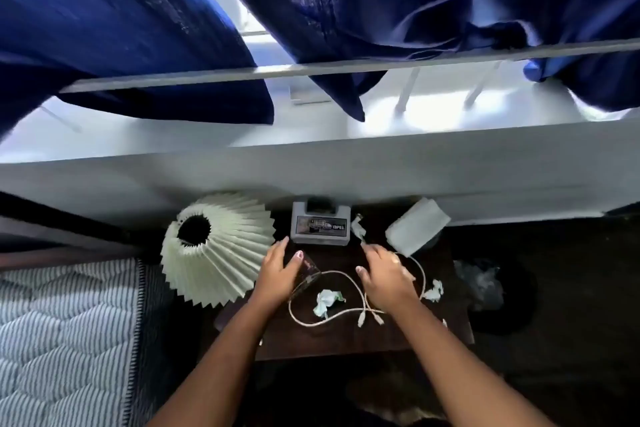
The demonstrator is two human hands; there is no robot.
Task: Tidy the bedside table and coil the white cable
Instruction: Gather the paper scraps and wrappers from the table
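Clearly the white cable (360,291) is the soft, light part of this job: it lies in loose loops across the dark bench (346,340), its 2 plug ends (370,318) crossing near the front edge and another end up by the grey case (320,224). It should bend without any fight but will spring out of a coil if let go, so I would take it near 1 plug and wind from there, keeping each turn pinched.

The right hand (386,276) hovers over the cable's far loop, fingers spread and gripping nothing that I can see. The left hand (282,269) is curled around a clear glass (306,276) lying tilted on the bench; that is hard, slick and breakable, best held round its body.

2 crumpled tissues, the larger (327,302) inside the cable's loop and the smaller (434,291) just outside it, weigh almost nothing. A pleated lampshade (221,250) lies tipped over at the left, and a white folded cloth (417,229) sits at the back right.
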